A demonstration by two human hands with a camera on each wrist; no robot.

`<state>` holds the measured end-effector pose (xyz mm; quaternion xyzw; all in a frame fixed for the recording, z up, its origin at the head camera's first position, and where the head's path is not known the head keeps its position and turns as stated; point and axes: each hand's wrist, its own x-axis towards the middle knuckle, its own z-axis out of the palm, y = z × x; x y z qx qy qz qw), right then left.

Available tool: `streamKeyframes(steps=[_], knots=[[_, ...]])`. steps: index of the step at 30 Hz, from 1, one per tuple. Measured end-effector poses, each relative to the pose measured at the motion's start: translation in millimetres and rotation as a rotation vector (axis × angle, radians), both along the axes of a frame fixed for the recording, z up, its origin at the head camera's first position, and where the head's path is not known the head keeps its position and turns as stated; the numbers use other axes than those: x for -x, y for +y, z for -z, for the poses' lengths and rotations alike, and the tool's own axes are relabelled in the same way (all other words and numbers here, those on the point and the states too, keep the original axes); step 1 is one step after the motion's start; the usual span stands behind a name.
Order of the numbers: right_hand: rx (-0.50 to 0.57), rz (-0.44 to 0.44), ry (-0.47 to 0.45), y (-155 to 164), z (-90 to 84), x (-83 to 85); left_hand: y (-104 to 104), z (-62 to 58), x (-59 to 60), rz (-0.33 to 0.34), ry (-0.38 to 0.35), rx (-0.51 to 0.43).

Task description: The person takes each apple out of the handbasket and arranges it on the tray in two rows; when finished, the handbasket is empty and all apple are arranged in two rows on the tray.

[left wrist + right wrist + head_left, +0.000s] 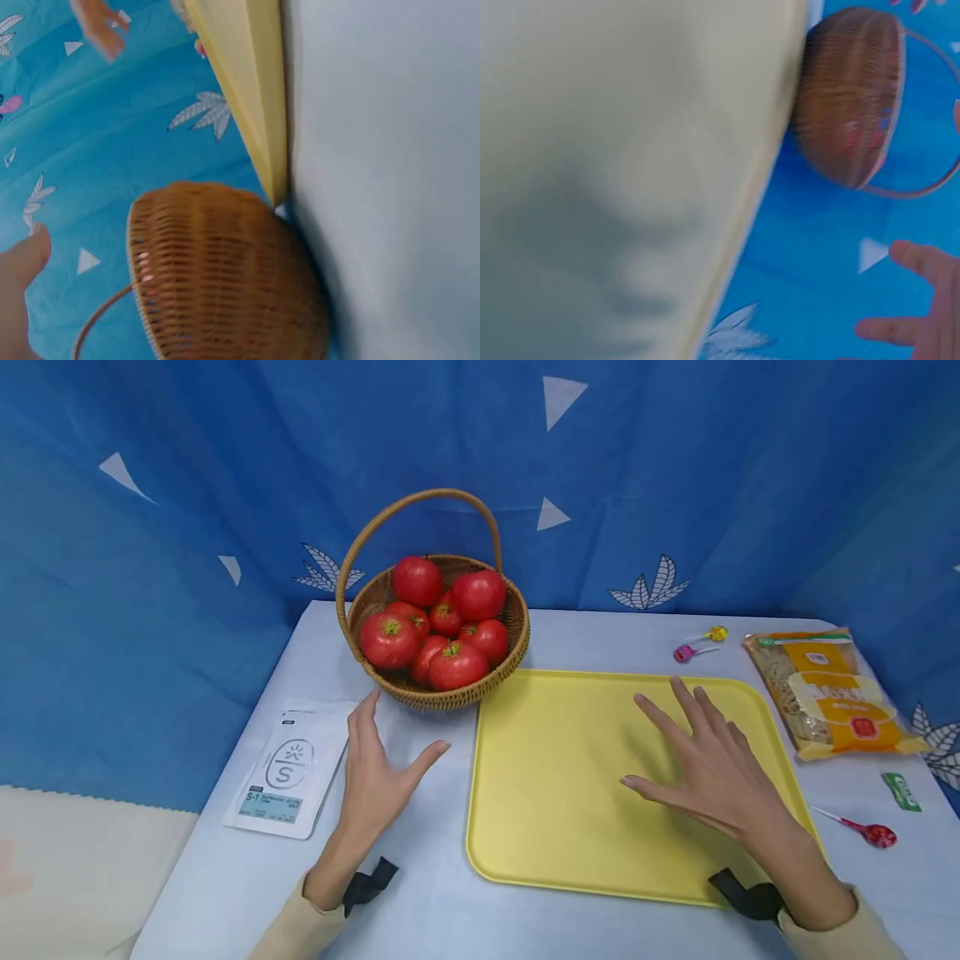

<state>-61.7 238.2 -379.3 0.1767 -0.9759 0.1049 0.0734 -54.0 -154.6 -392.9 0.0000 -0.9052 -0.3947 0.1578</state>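
Both hands were spread and holding nothing, the left hand (pixel 375 777) nearer, just below the basket (pixel 435 693) of tomatoes (pixel 450 610) at upper centre, the right hand (pixel 712 768) over the yellow tray (pixel 555 793).

Woven wicker basket (pixel 442 693), glossy tomatoes (pixel 390 640), smooth matt plastic tray (pixel 555 777)

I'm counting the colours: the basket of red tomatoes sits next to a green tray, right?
Not quite. The tray is yellow, not green, as the head view shows. The basket of red tomatoes does sit next to it.
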Motion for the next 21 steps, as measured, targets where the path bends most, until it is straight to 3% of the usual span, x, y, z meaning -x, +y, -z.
streamKeyframes(steps=[4, 7, 15, 18, 21], knots=[[0.061, -0.145, 0.091, -28.5, -21.4, 25.8, 2.9, 3.2, 12.5, -0.020, -0.054, -0.167], [0.107, -0.257, 0.099, -54.6, -37.3, 48.7, 3.9, 4.3, 23.4, -0.014, -0.070, -0.261], [0.232, -0.563, 0.023, -126.0, -51.4, 118.2, 7.2, 16.0, 49.4, 0.026, 0.047, -0.374], [0.263, -0.622, -0.049, -148.6, -50.8, 139.6, 7.0, 23.4, 54.3, 0.027, 0.087, -0.406], [0.267, -0.628, -0.167, -165.7, -48.3, 156.1, 5.6, 29.9, 58.2, 0.016, 0.108, -0.423]])
